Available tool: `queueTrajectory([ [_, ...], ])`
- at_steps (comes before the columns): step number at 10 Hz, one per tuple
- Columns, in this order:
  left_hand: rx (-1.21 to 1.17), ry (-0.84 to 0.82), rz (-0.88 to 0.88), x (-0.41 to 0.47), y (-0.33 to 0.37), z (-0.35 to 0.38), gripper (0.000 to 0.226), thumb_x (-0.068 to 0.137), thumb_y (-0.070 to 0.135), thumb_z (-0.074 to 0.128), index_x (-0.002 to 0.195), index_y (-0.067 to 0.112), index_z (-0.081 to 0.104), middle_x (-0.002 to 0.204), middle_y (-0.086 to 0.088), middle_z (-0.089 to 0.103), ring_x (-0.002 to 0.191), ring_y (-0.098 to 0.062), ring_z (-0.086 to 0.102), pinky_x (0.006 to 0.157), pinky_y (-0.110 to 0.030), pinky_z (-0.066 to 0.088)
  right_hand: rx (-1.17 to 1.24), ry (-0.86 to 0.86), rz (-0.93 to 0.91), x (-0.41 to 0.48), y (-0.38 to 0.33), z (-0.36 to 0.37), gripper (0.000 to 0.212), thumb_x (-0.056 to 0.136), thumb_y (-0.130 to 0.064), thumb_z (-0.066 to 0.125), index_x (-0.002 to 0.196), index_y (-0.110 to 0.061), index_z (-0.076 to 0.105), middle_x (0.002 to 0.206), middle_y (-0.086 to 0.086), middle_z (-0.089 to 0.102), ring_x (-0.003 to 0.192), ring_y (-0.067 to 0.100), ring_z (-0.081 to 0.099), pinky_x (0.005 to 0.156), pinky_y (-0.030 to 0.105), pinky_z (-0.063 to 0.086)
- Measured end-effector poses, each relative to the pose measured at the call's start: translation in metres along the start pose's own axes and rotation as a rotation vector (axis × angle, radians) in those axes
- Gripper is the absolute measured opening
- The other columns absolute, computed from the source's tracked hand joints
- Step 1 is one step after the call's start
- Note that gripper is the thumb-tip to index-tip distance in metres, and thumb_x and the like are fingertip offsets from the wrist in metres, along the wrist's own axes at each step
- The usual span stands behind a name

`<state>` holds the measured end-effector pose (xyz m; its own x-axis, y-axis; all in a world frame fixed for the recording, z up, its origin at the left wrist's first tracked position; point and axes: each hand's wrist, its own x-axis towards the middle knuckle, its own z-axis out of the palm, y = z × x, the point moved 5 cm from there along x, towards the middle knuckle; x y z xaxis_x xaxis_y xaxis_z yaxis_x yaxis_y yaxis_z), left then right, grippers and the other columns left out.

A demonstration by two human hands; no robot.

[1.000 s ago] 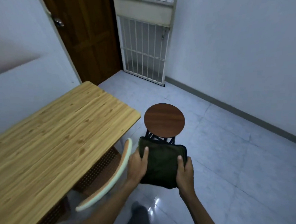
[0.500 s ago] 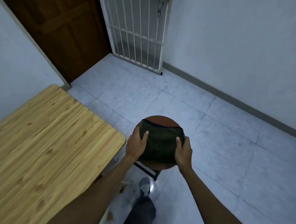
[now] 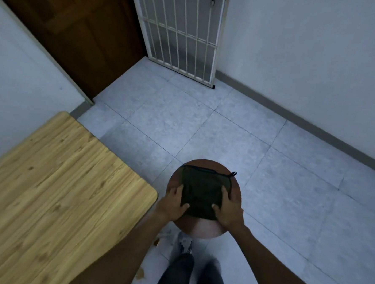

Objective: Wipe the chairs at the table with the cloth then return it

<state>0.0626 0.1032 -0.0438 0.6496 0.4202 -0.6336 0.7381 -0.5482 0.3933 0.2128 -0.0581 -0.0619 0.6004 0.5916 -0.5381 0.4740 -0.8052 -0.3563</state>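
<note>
Cloth (image 3: 203, 193): dark, folded, lying flat on round brown stool (image 3: 234, 188) seat | Left hand (image 3: 173, 203): grip closed on cloth's left edge | Right hand (image 3: 227, 211): grip closed on cloth's right edge | Stool: just beside wooden counter (image 3: 58, 189) corner, on tiled floor (image 3: 289, 181).

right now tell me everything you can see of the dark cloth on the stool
The cloth is dark olive-green, folded into a thick, roughly square pad of soft fabric, with a dark edge trim and a small black hanging loop at its far right corner. It lies flat on the round reddish-brown stool seat, covering most of the middle. The left hand presses its left edge and the right hand its right edge, thumbs on top.
</note>
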Motion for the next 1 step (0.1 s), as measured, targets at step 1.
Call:
queueTrajectory([
  [1, -0.098, 0.093, 0.031, -0.0171, 0.0074, -0.0152, 0.077, 0.094, 0.051, 0.049, 0.151, 0.013, 0.015, 0.154, -0.018, 0.027, 0.134, -0.041, 0.036, 0.107, -0.05, 0.038, -0.039, 0.067, -0.036, -0.0026, -0.0268, -0.0216, 0.078, 0.093, -0.061, 0.041, 0.154, -0.021, 0.014, 0.156, 0.02, 0.022, 0.141, 0.042, 0.025, 0.112, 0.056, 0.03],
])
